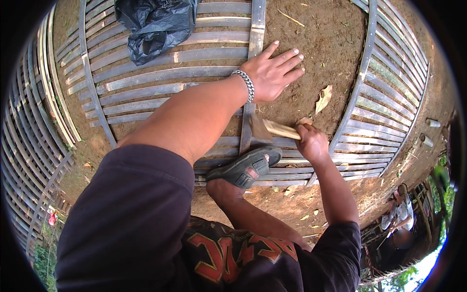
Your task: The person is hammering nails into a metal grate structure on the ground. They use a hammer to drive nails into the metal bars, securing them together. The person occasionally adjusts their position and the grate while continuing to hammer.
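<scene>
My left hand (275, 75), with a chain bracelet (246, 85) at the wrist, is spread with its fingers apart. It rests beside the upright strip (257, 29) of a slatted bamboo panel (170, 70), its fingers over the bare soil. Lower down, my right hand (312, 142) is closed round the wooden handle of a hammer (283, 130). The hammer's head is smeared by motion over the same strip, so its shape is unclear. Just below it, my sandalled foot (248, 168) stands on the slats.
A black plastic bag (158, 31) lies on the panel's upper part. More slatted panels stand at the right (379, 107) and far left (29, 141). A dry leaf (324, 99) lies on the soil. A person (403, 211) is at the lower right, near two small containers (429, 131).
</scene>
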`<state>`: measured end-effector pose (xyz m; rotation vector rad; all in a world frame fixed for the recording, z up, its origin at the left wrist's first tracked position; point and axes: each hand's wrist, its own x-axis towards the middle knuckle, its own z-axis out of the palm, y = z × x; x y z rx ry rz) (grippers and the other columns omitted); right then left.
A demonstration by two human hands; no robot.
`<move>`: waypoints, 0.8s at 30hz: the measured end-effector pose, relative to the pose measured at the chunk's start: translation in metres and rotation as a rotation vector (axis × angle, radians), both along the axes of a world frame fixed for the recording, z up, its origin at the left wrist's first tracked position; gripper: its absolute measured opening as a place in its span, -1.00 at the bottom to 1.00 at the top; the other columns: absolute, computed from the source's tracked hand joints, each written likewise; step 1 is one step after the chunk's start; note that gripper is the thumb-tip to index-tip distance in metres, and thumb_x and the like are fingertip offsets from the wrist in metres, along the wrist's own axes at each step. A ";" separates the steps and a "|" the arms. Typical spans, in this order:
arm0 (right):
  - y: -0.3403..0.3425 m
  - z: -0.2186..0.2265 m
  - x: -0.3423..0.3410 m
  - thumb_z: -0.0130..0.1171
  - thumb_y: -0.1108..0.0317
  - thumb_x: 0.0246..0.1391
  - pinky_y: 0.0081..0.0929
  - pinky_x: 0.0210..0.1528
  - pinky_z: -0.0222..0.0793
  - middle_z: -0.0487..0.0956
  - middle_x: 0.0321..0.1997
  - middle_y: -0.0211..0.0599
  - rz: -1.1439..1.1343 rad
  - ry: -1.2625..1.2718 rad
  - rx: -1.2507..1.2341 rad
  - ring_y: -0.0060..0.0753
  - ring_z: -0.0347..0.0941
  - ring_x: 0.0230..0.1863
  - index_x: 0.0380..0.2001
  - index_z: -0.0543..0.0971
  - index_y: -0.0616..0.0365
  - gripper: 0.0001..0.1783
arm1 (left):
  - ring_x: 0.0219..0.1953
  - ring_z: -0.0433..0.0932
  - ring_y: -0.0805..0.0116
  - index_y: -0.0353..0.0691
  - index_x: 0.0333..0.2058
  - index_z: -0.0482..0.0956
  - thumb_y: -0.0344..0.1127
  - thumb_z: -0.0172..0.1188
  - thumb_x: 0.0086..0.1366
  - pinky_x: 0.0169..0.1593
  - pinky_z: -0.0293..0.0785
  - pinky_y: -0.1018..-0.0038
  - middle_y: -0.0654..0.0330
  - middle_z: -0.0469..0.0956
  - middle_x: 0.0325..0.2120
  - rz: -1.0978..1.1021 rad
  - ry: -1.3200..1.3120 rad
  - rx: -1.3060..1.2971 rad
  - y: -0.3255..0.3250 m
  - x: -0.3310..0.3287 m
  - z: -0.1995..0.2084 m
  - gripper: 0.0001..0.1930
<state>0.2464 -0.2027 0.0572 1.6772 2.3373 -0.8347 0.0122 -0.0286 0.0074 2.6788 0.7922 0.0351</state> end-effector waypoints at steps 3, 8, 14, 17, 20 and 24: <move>0.012 0.017 -0.005 0.35 0.54 -0.39 -0.15 -0.24 0.54 0.61 -0.35 -0.25 -0.021 0.271 0.065 -0.02 0.60 -0.30 -0.24 0.61 0.08 -0.54 | 0.55 0.04 0.26 0.07 0.41 0.30 -0.01 -0.04 0.52 0.56 -0.14 -0.09 0.19 0.10 0.51 0.008 0.020 -0.008 -0.002 -0.005 -0.003 -0.45; -0.011 0.024 0.007 0.36 0.51 -0.33 -0.14 -0.31 0.54 0.58 -0.40 -0.23 -0.054 0.228 -0.039 -0.03 0.59 -0.35 -0.23 0.63 0.06 -0.57 | 0.55 0.04 0.26 0.06 0.41 0.30 -0.02 0.02 0.48 0.55 -0.11 -0.10 0.19 0.13 0.50 0.005 -0.006 0.009 0.000 -0.006 -0.002 -0.43; -0.063 0.066 -0.015 0.24 0.33 0.25 -0.20 -0.24 0.53 0.65 -0.29 0.07 -0.815 0.263 -0.568 -0.03 0.63 -0.32 -0.05 0.57 0.22 -0.73 | 0.54 0.06 0.25 0.07 0.41 0.31 -0.07 0.07 0.45 0.54 -0.09 -0.10 0.18 0.14 0.49 -0.003 0.003 0.035 0.001 -0.006 -0.004 -0.42; -0.075 0.090 -0.043 0.14 0.26 0.39 -0.42 -0.37 0.39 0.50 -0.40 -0.32 -1.077 0.315 -0.617 -0.45 0.42 -0.43 0.11 0.47 0.22 -0.65 | 0.54 0.05 0.24 0.06 0.42 0.28 -0.07 0.04 0.47 0.54 -0.07 -0.09 0.19 0.15 0.49 -0.006 -0.009 0.033 0.001 -0.004 -0.006 -0.42; -0.062 0.110 -0.096 -0.05 0.10 0.51 -0.54 -0.40 0.38 0.38 -0.41 -0.47 -1.631 0.644 -0.615 -0.62 0.30 -0.48 0.08 0.41 0.19 -0.63 | 0.53 0.06 0.24 0.05 0.42 0.26 -0.10 -0.03 0.50 0.54 -0.07 -0.08 0.18 0.15 0.48 0.007 -0.025 0.028 0.000 -0.003 -0.009 -0.45; -0.049 0.104 -0.191 0.04 0.15 0.48 -0.53 -0.38 0.46 0.42 -0.31 -0.40 -2.005 0.779 -0.270 -0.57 0.39 -0.45 0.03 0.36 0.16 -0.69 | 0.52 0.08 0.23 0.03 0.41 0.27 -0.11 -0.05 0.50 0.53 -0.05 -0.09 0.18 0.19 0.46 0.015 -0.052 0.046 0.002 -0.004 -0.011 -0.46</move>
